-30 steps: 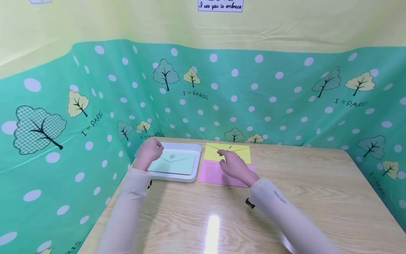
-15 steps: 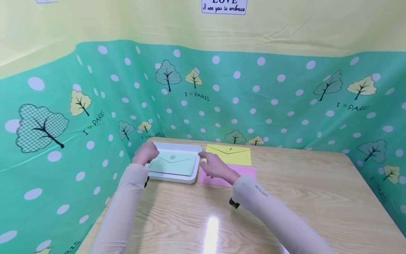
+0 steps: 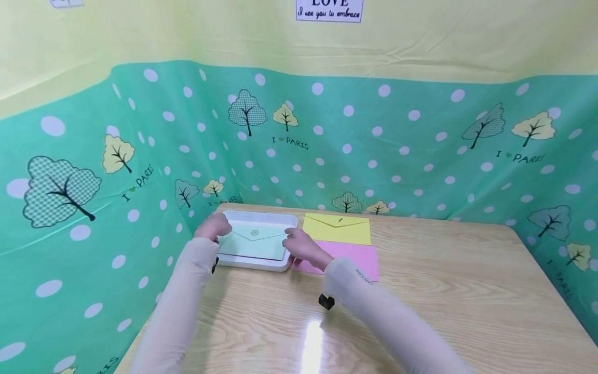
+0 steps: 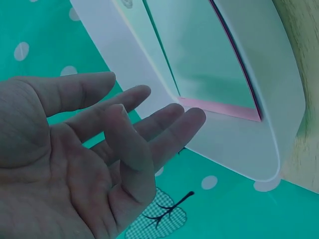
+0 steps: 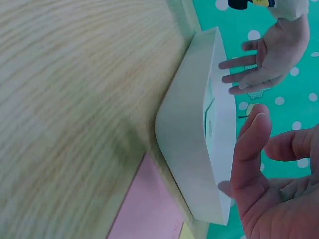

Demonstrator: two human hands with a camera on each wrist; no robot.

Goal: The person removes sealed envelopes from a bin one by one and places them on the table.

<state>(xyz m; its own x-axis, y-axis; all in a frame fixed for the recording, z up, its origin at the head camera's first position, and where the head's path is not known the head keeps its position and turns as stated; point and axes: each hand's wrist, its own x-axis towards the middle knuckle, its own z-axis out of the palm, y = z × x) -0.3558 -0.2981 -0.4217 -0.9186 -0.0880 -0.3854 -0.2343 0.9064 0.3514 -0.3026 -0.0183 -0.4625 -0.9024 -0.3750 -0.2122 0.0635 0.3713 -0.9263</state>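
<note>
A mint-green envelope with a round seal lies flap up in a shallow white tray. Under one end of it, a pink strip shows in the left wrist view. My left hand hovers at the tray's left end, fingers loosely bent, holding nothing. At the opposite end is my right hand, partly above a pink envelope. Its thumb and fingers are loosely bent with nothing between them. In the right wrist view one fingertip overlaps the tray's rim; contact cannot be told.
Behind the pink envelope lies a yellow envelope, flap up, against its far edge. Everything stands on a wooden table. Green polka-dot cloth hangs along the table's back and sides.
My right hand has moved left from over the yellow and pink envelopes to the tray's right end. My left hand has shifted slightly left and down. The envelopes look unmoved.
</note>
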